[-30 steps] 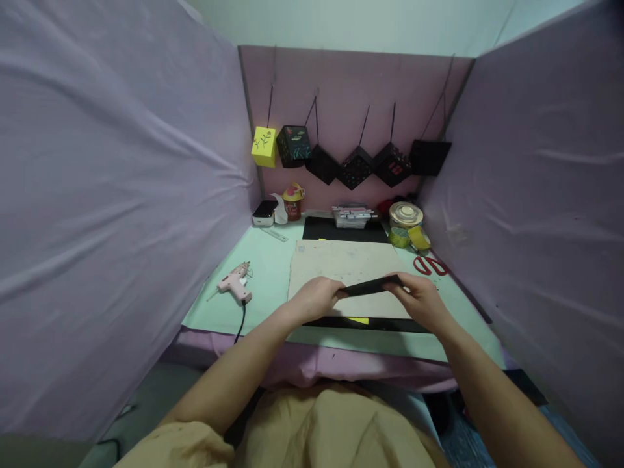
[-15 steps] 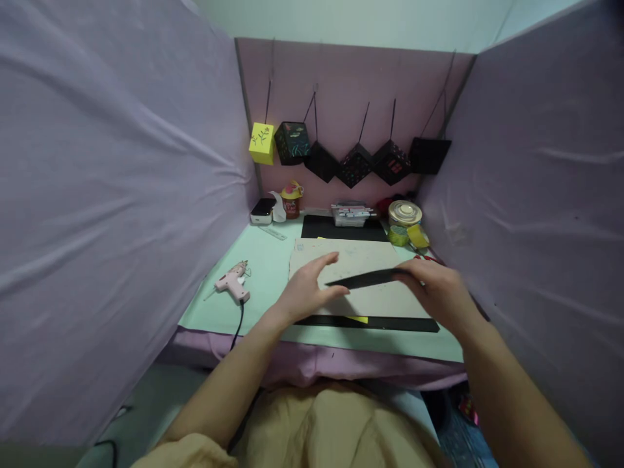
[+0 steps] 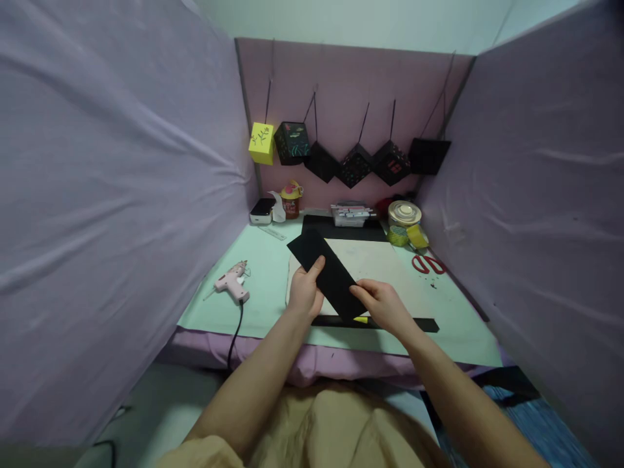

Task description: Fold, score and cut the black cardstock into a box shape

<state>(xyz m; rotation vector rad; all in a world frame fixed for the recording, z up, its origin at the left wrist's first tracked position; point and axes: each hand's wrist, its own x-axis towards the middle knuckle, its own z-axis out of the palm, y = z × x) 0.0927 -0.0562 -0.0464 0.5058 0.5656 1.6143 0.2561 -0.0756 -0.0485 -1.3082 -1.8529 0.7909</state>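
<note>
The black card (image 3: pixel 336 283) is in my hands at the centre of the frame, slanting from upper left to lower right above the pale board (image 3: pixel 375 260). My left hand (image 3: pixel 307 289) holds it with the thumb flat on the face and the fingers beneath; my right hand (image 3: pixel 380 300) pinches the right-hand edge near the lower end. Half a second ago the card was nearly edge-on in my right hand alone, with my left spread open beside it. Now its broad face is turned up and both hands have it, so I judge it steadier and easier to look over. I can't tell whether it's one layer or folded.

Under the board's lower edge, a black strip (image 3: pixel 404 324) shows, with a bit of yellow. My right hand no longer covers the red-handled scissors (image 3: pixel 429 264), right of centre. The pink glue gun (image 3: pixel 234 283) lies left of centre, and decorated boxes (image 3: pixel 355 166) hang across the upper middle.
</note>
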